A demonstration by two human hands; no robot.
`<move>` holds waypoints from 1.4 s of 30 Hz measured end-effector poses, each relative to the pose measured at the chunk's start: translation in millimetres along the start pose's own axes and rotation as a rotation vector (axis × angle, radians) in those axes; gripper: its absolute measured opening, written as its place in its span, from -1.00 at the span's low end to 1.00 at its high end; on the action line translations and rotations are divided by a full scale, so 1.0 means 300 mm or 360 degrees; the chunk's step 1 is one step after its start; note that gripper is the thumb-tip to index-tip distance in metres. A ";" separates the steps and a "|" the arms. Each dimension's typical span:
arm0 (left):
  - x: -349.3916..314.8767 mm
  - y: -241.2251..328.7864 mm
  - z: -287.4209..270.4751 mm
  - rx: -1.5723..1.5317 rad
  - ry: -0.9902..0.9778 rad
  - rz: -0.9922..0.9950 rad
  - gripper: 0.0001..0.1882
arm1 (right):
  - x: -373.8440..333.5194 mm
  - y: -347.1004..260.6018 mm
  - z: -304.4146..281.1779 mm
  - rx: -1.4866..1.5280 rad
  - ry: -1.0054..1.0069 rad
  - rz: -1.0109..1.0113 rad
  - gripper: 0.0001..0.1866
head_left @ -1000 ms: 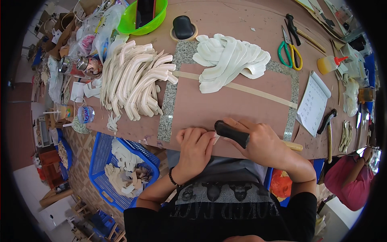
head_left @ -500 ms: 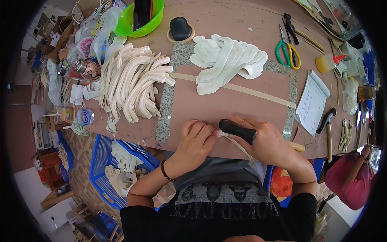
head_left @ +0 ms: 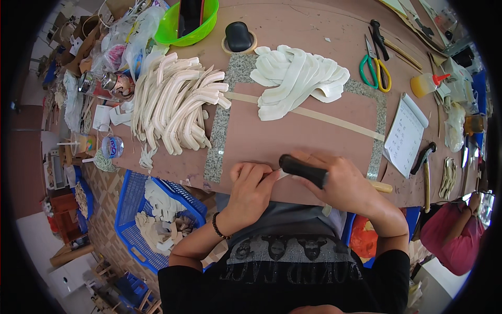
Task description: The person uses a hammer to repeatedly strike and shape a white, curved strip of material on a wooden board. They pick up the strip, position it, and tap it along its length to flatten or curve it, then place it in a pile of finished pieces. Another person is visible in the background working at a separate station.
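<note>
My right hand (head_left: pixel 348 180) is wrapped round a hammer (head_left: pixel 303 170) with a black head; its wooden handle sticks out to the right of the hand. My left hand (head_left: pixel 252 186) is closed, with thumb and fingers pinching a pale strip (head_left: pixel 283 175) at the near edge of the table. The hammer head lies over the strip beside my left fingertips and hides most of it. Beyond my hands is a pile of flat white strips (head_left: pixel 298 81). To the left sits a larger heap of cream folded strips (head_left: pixel 175 107).
Scissors (head_left: pixel 368 70), a second hammer (head_left: pixel 426 162), a notepad (head_left: pixel 403 131) and a yellow glue bottle (head_left: pixel 422 85) lie at right. A green bowl (head_left: pixel 201 29) and a black rounded object (head_left: pixel 238 36) stand far left. A blue basket (head_left: pixel 128 214) sits below the table. A person in pink (head_left: pixel 452 235) is at far right.
My left hand has shifted slightly, and the hammer head has moved a little left over the strip. Less of the strip shows now. The whole view has shifted slightly.
</note>
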State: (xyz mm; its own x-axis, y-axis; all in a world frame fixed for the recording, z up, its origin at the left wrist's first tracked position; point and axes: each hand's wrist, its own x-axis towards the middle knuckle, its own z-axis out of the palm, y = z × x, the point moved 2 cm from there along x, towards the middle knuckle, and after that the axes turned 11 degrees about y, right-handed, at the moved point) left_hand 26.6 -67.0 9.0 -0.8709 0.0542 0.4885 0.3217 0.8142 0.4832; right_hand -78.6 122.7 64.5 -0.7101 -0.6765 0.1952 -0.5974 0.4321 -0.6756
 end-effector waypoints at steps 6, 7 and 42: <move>-0.028 0.015 0.016 0.0063 0.0061 0.0024 -0.69 | 0.012 -0.006 -0.006 -0.0013 0.0028 -0.0088 -0.38; -0.029 0.013 0.019 0.0057 0.0070 0.0016 -0.68 | 0.017 -0.015 -0.012 0.0036 0.0080 -0.0136 -0.37; 0.105 0.045 0.150 -0.0648 -0.0517 -0.0175 -0.77 | -0.129 0.190 -0.118 -0.0037 0.0467 0.0994 -0.67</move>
State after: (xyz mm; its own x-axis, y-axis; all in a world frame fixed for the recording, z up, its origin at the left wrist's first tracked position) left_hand -13.4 -28.3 -1.9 -0.9569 0.2102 0.2003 0.2842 0.5383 0.7934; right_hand -98.5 194.7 43.5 -0.9933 -0.1088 -0.0391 -0.0491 0.7032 -0.7093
